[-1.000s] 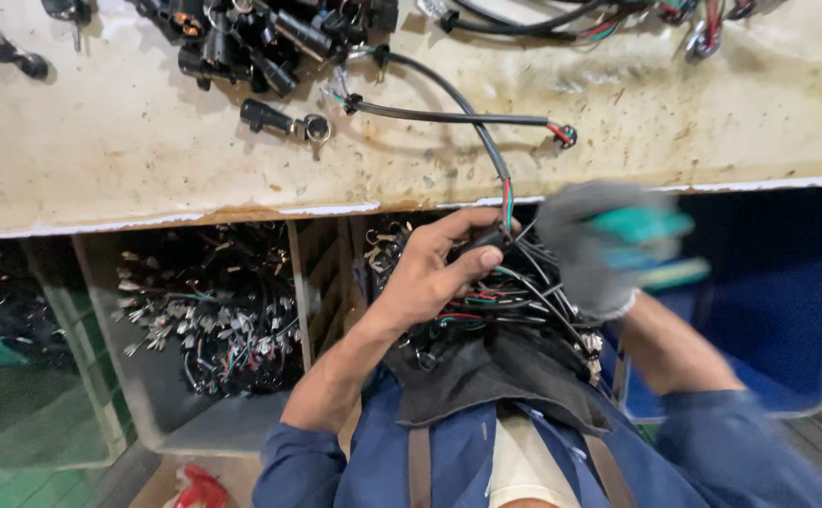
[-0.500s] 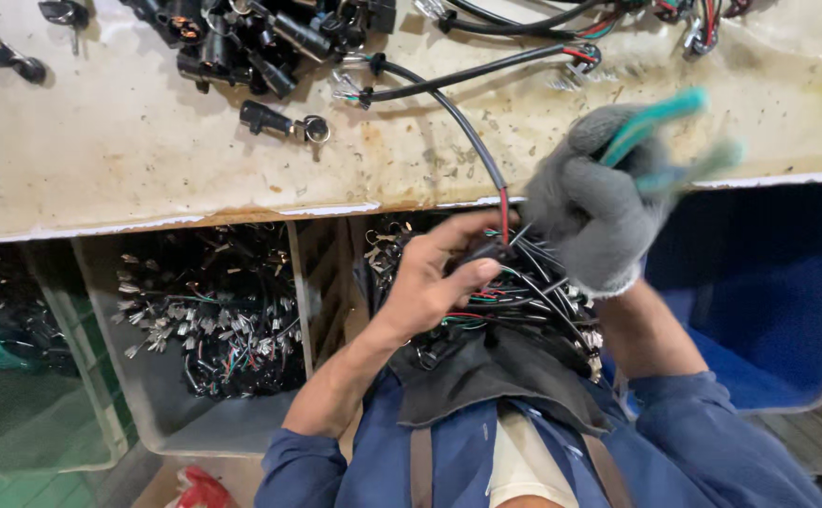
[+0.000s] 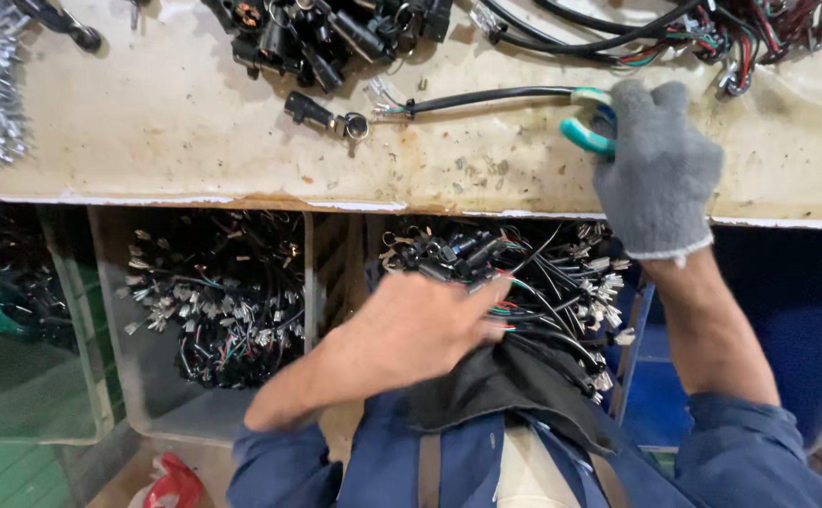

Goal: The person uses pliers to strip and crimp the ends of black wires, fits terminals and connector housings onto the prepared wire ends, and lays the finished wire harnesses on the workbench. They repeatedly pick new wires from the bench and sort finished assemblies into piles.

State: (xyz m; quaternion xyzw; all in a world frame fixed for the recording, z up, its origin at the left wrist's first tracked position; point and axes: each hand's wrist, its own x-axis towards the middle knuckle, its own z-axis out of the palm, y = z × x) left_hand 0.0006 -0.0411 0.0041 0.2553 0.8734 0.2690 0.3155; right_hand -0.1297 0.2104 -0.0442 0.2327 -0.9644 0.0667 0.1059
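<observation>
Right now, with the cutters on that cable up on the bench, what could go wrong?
1. The gloved right hand hides most of the teal-handled cutters at the black cable, so the cut could be misplaced.
2. The bare left hand rests on a loose wire bundle in the lap; it may slide off.
3. The metal terminals could prick bare fingers.
</observation>
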